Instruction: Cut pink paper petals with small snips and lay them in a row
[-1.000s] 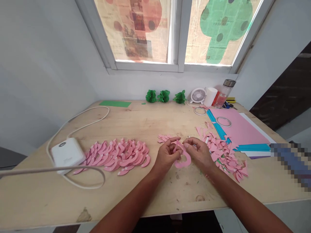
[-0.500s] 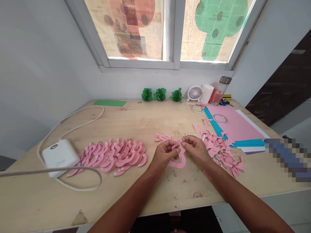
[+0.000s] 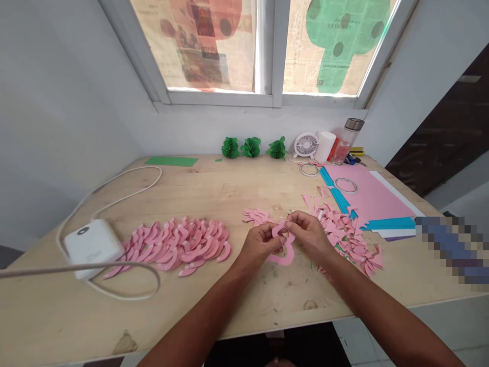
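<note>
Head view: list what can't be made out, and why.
All in the head view:
Held pink paper: partly hidden by the left hand and right hand.
Purple sheet: extent hidden under stacked sheets.
Green window figure: top cut off by the picture edge.
White box: marking too small.

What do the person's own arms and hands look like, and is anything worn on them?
The left arm and right arm are bare as far as they show: no sleeves, watch or bracelet. The left hand and right hand are gloveless, and no ring shows on the visible fingers.
</note>
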A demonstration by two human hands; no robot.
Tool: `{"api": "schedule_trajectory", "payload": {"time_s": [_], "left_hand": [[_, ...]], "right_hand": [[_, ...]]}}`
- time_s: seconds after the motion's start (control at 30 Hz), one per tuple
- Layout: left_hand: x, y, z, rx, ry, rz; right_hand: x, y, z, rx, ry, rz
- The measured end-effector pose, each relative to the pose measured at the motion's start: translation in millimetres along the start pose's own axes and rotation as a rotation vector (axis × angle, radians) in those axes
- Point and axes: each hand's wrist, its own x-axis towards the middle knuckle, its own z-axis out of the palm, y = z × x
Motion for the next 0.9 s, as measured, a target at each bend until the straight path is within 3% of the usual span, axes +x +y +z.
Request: {"api": "schedule_trajectory", "payload": {"time_s": [0.3, 0.5, 0.63, 0.77, 0.9], "left_hand": [[2.2, -3.0, -0.5, 0.020, 0.050, 0.002], [8.3, -9.0, -7.4, -0.014, 0.186, 0.019], [11.0, -9.4, -10.5, -0.049, 0.260, 0.025], [12.1, -10.3, -11.6, -0.058, 0.273, 0.021], [13.7, -13.5, -12.5, -0.075, 0.269, 0.023]], "right_hand": [[0.4, -3.4, 3.2, 0.016, 0.050, 0.041], [6.8, -9.6, -15.3, 0.002, 0.289, 0.005], [15.6, -8.7, -40.3, -0.350, 0.403, -0.146], [20.6, -2.8, -53.4, -0.706, 0.325, -0.178], [23.3, 5.2, -51.3, -0.961, 0.263, -0.209]]}}
